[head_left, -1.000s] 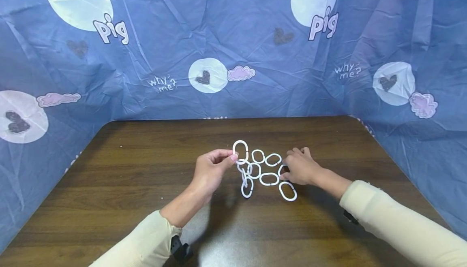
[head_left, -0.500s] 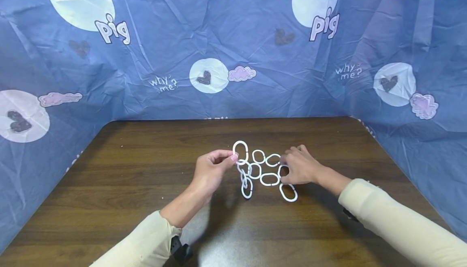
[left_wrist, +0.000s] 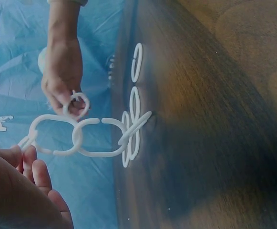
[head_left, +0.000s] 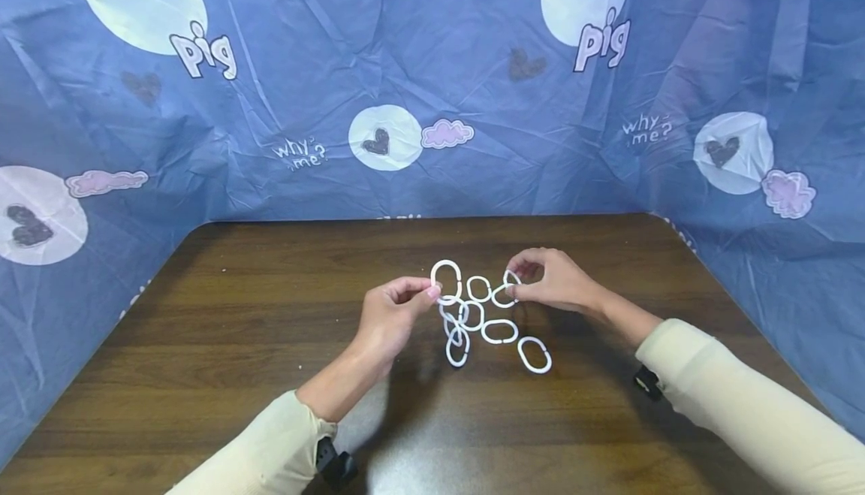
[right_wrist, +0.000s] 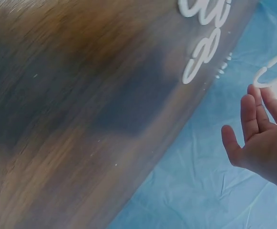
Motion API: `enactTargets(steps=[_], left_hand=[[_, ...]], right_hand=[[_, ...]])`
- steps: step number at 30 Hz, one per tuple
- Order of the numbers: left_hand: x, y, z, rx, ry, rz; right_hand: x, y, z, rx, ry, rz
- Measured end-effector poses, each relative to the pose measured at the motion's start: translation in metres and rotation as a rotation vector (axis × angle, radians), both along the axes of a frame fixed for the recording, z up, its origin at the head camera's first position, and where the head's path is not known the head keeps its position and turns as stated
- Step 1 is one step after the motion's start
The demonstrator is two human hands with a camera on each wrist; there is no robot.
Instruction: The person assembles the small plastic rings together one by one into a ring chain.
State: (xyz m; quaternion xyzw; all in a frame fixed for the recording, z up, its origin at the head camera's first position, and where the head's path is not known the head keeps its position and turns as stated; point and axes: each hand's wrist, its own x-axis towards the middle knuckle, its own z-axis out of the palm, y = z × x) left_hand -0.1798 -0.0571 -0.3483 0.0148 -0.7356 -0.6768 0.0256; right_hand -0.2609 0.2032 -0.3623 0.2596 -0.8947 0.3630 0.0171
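Observation:
My left hand pinches the top white oval split ring of a short chain between thumb and fingers. Below it several linked rings hang down, the lowest ones at the tabletop. To the right, my right hand holds a single split ring by its fingertips, raised off the table. In the right wrist view that ring shows only in part, at the image edge. Each ring has a small gap in its side.
Between the hands, several loose rings lie on the brown wooden table, among them one near the middle and one nearer me. A blue printed cloth hangs around the table's back and sides.
My right hand has picked up a ring from the table and raised it, moving slightly left and away from me. The left hand keeps its hold on the chain, nearly still.

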Motion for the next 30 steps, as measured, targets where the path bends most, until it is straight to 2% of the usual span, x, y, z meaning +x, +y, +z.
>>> enactTargets(steps=[6,17,24,30], left_hand=[[0.001,0.001,0.000,0.000,0.005,-0.002],[0.001,0.002,0.001,0.003,0.000,-0.009],[0.002,0.003,0.002,0.007,-0.011,-0.012],[0.003,0.002,0.003,0.007,-0.014,-0.011]], right_hand=[[0.003,-0.003,0.009,-0.174,-0.136,0.001],[0.014,-0.020,0.014,-0.448,-0.281,0.000],[0.019,-0.037,0.016,-0.706,-0.378,0.088],[0.024,-0.048,0.019,-0.827,-0.454,0.112]])
